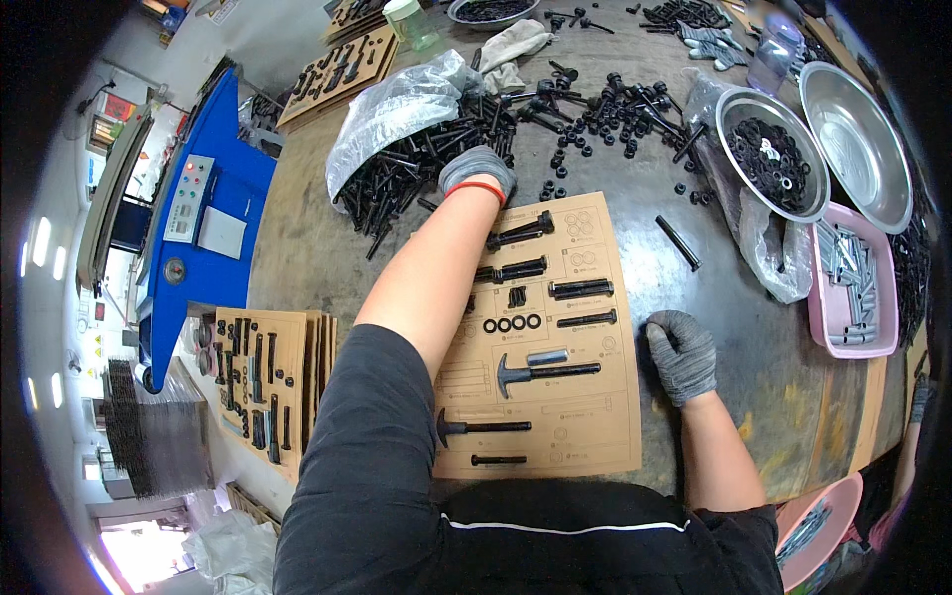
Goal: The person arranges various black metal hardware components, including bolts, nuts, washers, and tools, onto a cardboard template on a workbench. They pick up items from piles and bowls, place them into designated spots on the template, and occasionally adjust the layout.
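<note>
My left hand [478, 171], in a grey knit glove, reaches into a heap of black bolts [402, 164] spilling from a clear plastic bag [392, 104]. Its fingers are hidden. On the table's right side rests my right hand [681, 357], also gloved, its fingers curled; what they hold, if anything, does not show. Between my arms lies a brown cardboard sheet [605, 436] with printed outlines. Black bolts [581, 289], a row of black rings [512, 323], two hammer-shaped black parts [545, 373] and a grey sleeve [547, 357] lie on it. My left forearm covers part of its left side.
A lone black bolt [678, 243] lies right of the sheet. Black nuts [605, 129] are scattered beyond. At the right stand a metal bowl of washers [729, 109], another metal bowl [843, 119] and a pink bin [823, 337] of grey sleeves. Filled boards [303, 327] stack at left.
</note>
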### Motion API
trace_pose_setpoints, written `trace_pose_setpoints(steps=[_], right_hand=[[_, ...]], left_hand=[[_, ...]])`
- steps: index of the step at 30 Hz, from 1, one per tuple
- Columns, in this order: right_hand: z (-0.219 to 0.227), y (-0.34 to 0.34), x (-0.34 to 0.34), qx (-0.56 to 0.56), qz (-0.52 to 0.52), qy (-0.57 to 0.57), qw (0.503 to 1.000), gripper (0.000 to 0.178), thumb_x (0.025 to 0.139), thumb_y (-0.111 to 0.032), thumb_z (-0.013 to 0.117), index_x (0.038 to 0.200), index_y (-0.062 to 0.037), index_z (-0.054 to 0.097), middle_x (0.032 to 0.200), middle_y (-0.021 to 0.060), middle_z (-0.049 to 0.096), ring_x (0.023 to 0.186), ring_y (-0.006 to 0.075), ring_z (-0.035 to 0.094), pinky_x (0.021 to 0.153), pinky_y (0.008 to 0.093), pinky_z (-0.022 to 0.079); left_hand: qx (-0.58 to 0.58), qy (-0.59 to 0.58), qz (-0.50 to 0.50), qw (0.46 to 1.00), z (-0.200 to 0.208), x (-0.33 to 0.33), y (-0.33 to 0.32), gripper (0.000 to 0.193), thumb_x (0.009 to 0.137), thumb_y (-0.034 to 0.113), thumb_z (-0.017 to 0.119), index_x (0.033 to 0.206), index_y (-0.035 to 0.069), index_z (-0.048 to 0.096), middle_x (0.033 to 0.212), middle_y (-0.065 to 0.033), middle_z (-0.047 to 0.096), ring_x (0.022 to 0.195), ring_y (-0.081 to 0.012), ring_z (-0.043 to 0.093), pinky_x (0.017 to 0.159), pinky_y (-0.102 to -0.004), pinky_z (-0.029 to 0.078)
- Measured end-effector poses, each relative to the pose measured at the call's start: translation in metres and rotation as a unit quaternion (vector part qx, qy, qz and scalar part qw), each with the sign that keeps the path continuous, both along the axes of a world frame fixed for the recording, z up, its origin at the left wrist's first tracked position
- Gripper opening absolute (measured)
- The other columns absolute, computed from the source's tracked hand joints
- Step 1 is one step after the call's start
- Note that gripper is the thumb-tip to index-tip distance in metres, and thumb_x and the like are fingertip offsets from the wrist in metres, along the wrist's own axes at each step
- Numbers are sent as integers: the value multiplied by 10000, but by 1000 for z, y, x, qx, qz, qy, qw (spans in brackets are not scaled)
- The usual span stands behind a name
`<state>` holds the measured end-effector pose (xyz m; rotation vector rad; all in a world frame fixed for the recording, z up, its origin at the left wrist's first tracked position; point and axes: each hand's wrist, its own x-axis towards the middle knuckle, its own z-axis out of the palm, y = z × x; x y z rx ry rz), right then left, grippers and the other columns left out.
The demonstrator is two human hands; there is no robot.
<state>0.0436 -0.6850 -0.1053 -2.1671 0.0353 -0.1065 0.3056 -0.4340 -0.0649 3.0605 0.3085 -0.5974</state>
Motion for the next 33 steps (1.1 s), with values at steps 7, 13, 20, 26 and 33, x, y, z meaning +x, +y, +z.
trace_pose_setpoints(steps=[7,13,20,26,33], right_hand=[[-1,-2,0,17,-4,25,1000,129,820,-147,629,889,-43,660,822,153,652,728,280,630,691,354,501],[-8,-1,3,37,-14,54,998,126,830,-160,617,890,-57,658,825,134,654,724,258,629,690,343,499],[-15,-4,4,36,-12,41,998,145,837,-185,613,901,-63,658,843,135,658,739,268,626,715,344,497],[-16,-6,3,48,-4,48,998,145,840,-181,613,903,-57,657,832,139,653,735,263,627,714,342,499],[-20,-6,5,52,-10,35,998,154,831,-176,629,911,-48,660,819,132,664,732,249,634,717,328,502]], left_hand=[[-16,-18,-13,1000,-4,-17,23,488,787,423,639,1130,77,636,1181,-152,613,1079,-313,595,890,-415,481],[-4,-9,-24,1000,-1,-33,19,471,822,427,613,1143,82,623,1172,-141,616,1082,-315,586,904,-415,469],[-41,-29,17,999,-10,-40,27,455,817,410,586,1139,93,638,1196,-139,609,1093,-309,591,898,-411,476],[-24,-8,11,1000,-16,-36,16,403,833,352,560,1140,104,642,1188,-149,611,1095,-316,592,897,-418,475],[-140,-90,-47,985,-13,-56,46,488,842,436,554,1113,37,624,1107,-221,618,1028,-376,596,880,-424,467]])
